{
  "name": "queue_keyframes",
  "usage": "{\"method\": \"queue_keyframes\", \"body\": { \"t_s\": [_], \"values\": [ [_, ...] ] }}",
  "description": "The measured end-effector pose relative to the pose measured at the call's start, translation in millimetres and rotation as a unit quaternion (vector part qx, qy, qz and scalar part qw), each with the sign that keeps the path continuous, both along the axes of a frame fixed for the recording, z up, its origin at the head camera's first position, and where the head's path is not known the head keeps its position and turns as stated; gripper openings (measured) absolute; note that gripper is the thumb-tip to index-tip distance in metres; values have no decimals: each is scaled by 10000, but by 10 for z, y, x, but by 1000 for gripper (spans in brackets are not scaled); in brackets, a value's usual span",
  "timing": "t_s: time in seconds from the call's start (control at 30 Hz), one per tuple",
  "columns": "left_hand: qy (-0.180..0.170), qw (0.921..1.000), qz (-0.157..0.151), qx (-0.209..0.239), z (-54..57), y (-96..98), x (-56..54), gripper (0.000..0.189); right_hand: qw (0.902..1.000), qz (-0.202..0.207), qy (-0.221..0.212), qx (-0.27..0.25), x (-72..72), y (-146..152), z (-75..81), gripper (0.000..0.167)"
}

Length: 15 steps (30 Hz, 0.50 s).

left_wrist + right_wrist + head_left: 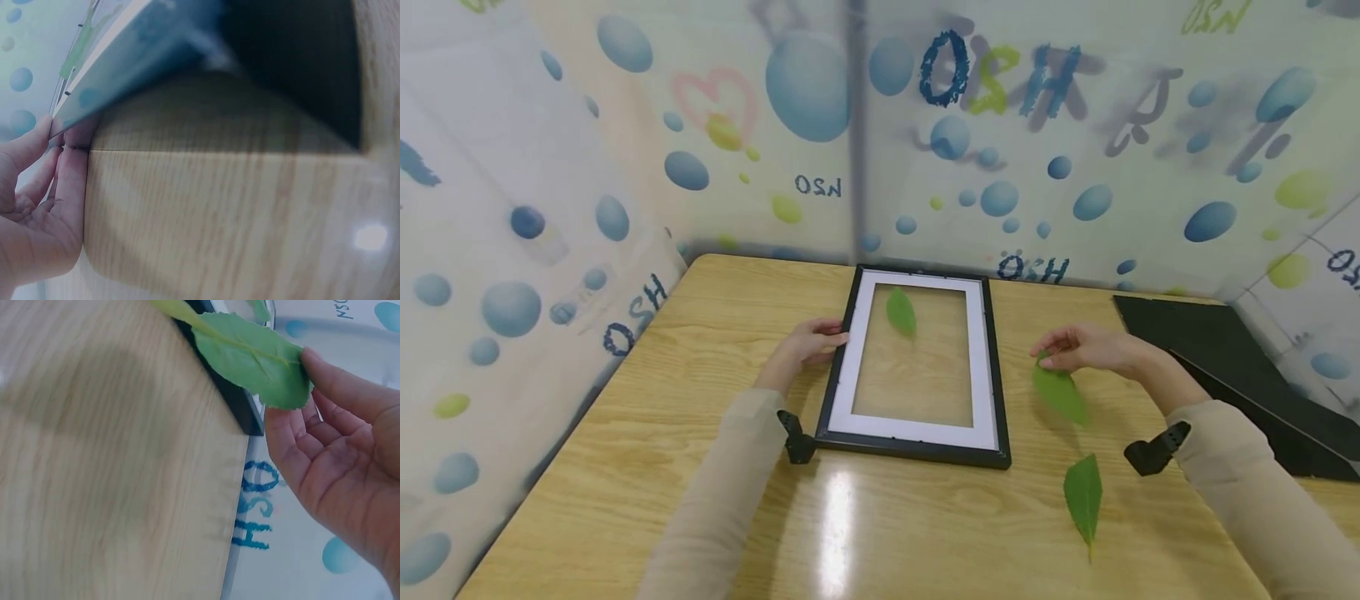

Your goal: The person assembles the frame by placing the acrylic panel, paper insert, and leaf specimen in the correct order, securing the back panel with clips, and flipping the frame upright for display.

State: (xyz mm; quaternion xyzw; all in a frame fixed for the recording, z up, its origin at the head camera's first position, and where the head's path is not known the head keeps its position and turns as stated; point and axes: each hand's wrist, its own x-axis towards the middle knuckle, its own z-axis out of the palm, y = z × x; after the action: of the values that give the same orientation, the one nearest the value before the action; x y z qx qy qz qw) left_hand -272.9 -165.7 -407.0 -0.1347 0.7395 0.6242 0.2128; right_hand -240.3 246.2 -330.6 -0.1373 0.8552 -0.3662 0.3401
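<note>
A black picture frame [913,454] with a white mat [925,430] lies on the table, and one green leaf [901,312] is inside its upper left part. My left hand [811,343] holds the frame's left edge. In the left wrist view, the thumb [28,150] is on the edge and the fingers are bent beneath it. Right of the frame, my right hand [1086,348] pinches a second green leaf [1060,395] by its tip between thumb and fingers, above the table. A third leaf [1083,498] lies on the wood nearer to me.
A black backing board [1232,350] lies at the table's right side. The wood-grain table [700,358] meets a printed curtain [925,225] at the back. Each wrist carries a black camera, one left [797,439] and one right [1157,450].
</note>
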Motion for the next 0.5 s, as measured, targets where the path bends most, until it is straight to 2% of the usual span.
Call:
{"method": "queue_keyframes", "body": {
  "t_s": [0.27,0.5],
  "values": [
    [-11,10000,26,-11,7,-21,-14,53,9982,-55,465,-365,-165,-246,18,45],
    [-13,10000,-29,-5,-9,3,-16,53,9963,-375,612,-463,-326,-451,12,45]
  ]
}}
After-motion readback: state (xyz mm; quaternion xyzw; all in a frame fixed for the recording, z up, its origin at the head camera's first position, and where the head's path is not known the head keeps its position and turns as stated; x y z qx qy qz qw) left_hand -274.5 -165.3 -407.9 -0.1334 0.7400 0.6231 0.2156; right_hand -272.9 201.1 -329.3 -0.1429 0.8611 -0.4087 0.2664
